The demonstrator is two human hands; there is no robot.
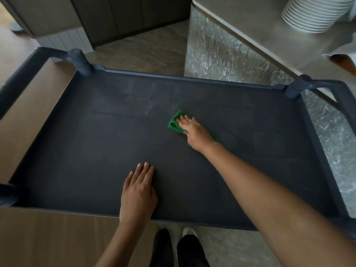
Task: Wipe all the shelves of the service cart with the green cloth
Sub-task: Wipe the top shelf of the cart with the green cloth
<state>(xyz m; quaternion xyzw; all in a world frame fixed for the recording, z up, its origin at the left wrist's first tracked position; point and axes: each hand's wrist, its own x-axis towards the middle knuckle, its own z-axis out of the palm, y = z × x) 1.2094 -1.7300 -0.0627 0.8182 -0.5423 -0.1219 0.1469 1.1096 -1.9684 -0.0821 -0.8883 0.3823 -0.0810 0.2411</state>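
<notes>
The cart (pixel 77 151) fills the view from above, with one dark shelf, the top one, showing. The shelf's long side runs left to right. Two round corner posts stand on its far edge, one at the left (pixel 81 61) and one at the right (pixel 297 85).

The left hand (pixel 138 191) lies flat on the shelf by the near edge, left of centre. Its fingers are straight and together, pointing away from the person, and they hold nothing.

One green cloth (pixel 174 123) lies on the shelf just right of centre, about midway between the near and far edges. Its long axis slants from far left to near right. The bunched end sticks out past the fingertips toward the far left, and a small corner shows beside the wrist.

The right hand (pixel 194 132) presses down on the cloth, palm down, with its fingers stretched out rather than curled round it.

Beyond the cart at the right stands a stone-faced counter (pixel 250 26). It carries one stack of white plates (pixel 312 14), too blurred to count.
</notes>
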